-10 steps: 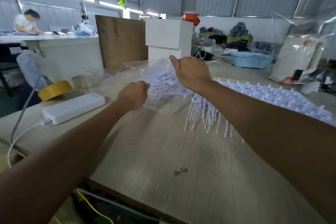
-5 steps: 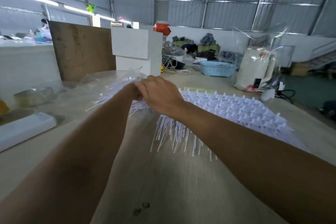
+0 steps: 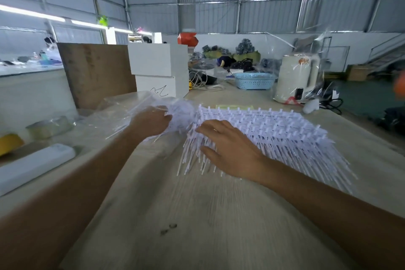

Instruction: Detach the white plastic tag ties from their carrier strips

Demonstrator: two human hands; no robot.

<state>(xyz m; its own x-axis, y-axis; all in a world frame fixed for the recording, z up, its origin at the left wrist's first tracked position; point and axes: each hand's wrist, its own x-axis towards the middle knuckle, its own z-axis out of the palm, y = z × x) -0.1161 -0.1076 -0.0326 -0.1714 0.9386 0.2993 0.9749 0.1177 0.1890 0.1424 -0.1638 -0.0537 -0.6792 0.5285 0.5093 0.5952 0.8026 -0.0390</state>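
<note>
Wooden worktop (image 3: 219,215), pale. Stacked carrier strips (image 3: 274,129) of white tag ties, centre right, tie ends fanning toward the near edge. Right hand (image 3: 228,149) resting on the stack's left end, fingers spread and straight. Left hand (image 3: 151,121) curled around a loose bunch of tag ties (image 3: 182,114), seemingly inside a clear plastic bag (image 3: 122,109); blurred there. White power strip (image 3: 32,166) at left. Blue basket (image 3: 254,80) and cream kettle (image 3: 294,80) beyond.

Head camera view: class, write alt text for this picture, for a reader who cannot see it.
Two bare hands work at a wooden table: the left hand grips a bunch of white ties beside a clear bag, and the right hand rests open on a stack of tie strips. A blue basket and a kettle stand behind.
</note>
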